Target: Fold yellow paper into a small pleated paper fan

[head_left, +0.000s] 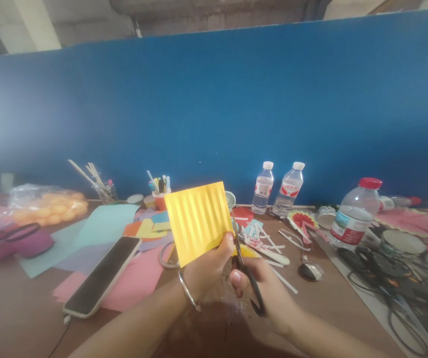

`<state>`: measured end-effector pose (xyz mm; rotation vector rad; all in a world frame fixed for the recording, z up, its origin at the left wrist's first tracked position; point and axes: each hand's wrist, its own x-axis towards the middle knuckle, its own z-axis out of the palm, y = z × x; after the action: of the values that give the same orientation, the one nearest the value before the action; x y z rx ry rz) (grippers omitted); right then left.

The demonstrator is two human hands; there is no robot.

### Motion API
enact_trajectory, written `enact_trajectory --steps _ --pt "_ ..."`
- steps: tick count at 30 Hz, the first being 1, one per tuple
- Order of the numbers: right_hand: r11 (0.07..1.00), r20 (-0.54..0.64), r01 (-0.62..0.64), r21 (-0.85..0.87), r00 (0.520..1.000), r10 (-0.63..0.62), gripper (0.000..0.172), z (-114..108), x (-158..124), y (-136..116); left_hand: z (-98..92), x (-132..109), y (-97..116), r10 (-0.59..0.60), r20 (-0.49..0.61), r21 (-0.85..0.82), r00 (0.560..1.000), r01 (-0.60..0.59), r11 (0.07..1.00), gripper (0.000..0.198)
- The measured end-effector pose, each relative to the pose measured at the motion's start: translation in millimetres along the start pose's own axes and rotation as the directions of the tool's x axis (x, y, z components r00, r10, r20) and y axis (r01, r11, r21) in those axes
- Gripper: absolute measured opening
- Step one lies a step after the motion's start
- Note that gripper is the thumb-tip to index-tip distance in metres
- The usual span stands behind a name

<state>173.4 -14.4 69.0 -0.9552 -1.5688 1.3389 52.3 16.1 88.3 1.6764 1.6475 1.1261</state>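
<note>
A sheet of yellow paper with parallel fold ridges is raised above the table, gripped near its lower right corner by my left hand, which wears a silver bangle. Black-handled scissors are in my right hand, blades pointing up along the sheet's right edge. Whether the blades have paper between them I cannot tell. Behind my right hand lies another piece of yellow folded paper, partly hidden. White and pink paper strips are scattered just beyond it.
A phone rests on pink paper at left. Two water bottles stand near the blue partition. A larger red-capped bottle and black cables are at right. A pen cup stands behind the sheet.
</note>
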Motion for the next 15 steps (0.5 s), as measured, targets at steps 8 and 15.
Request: enact_trajectory --steps 8,15 --pt "1.000 0.003 -0.009 0.000 1.000 0.009 0.045 -1.0 -1.2 1.9 -1.3 -1.0 0.0 -0.001 0.022 -0.038 1.000 0.002 0.999 0.028" --pt "0.999 -0.024 -0.017 -0.029 1.000 0.016 0.047 0.6 -1.2 -1.0 -2.4 -0.9 -1.0 0.003 0.008 0.007 1.000 -0.003 1.000 0.031"
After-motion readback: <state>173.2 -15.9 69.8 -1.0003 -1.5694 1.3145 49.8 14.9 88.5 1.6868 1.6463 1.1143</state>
